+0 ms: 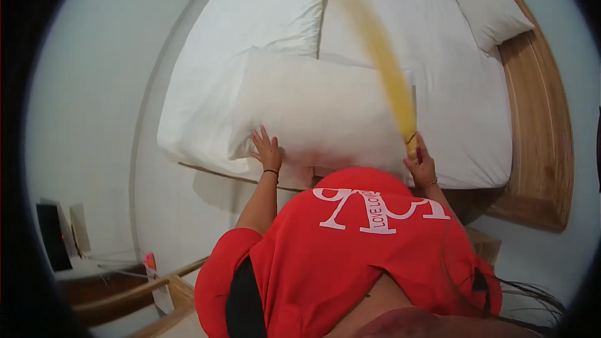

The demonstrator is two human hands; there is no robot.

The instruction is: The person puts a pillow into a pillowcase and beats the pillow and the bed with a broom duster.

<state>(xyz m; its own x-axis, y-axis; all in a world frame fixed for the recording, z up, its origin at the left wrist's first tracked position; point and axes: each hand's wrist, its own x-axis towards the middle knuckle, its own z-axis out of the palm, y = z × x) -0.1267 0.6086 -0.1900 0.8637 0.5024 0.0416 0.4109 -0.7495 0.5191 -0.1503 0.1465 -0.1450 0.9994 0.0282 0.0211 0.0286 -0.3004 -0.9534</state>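
A long yellow stick broom (388, 69), smeared by motion, slants up and away over the bed. My right hand (421, 164) is closed around its handle near the bed's front edge. Beneath the broom lies a white pillow (313, 97), set crosswise at the near side of the mattress. My left hand (267, 152) rests flat with spread fingers on the pillow's near left corner and holds nothing. The broom's far end is too blurred to make out.
The mattress (466, 106) has a white sheet. Another white pillow (275, 6) lies at the far left, and one more (491, 3) leans by the wooden headboard (538, 106). A wooden chair (175, 291) stands behind at lower left, near a dark screen (53, 236).
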